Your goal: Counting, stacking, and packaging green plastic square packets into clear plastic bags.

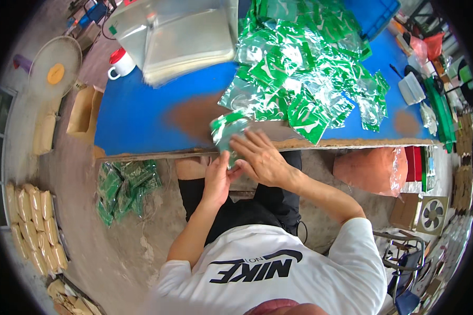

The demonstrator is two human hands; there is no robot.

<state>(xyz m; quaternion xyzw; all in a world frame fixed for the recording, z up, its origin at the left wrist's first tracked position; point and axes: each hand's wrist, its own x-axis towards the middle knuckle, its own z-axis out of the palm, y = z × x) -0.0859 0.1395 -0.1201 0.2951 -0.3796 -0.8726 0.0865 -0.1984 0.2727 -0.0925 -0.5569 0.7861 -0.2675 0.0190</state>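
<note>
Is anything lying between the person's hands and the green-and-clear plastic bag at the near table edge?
No. Both the left hand and the right hand are already on the green-and-clear plastic bag at the blue table edge; the heap of similar bags lies farther back, behind it.

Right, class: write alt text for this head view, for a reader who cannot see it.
Seen from above, a person's left hand and right hand hold a green-and-clear plastic bag at the edge of a blue table. A pile of similar bags covers the table behind it.
</note>
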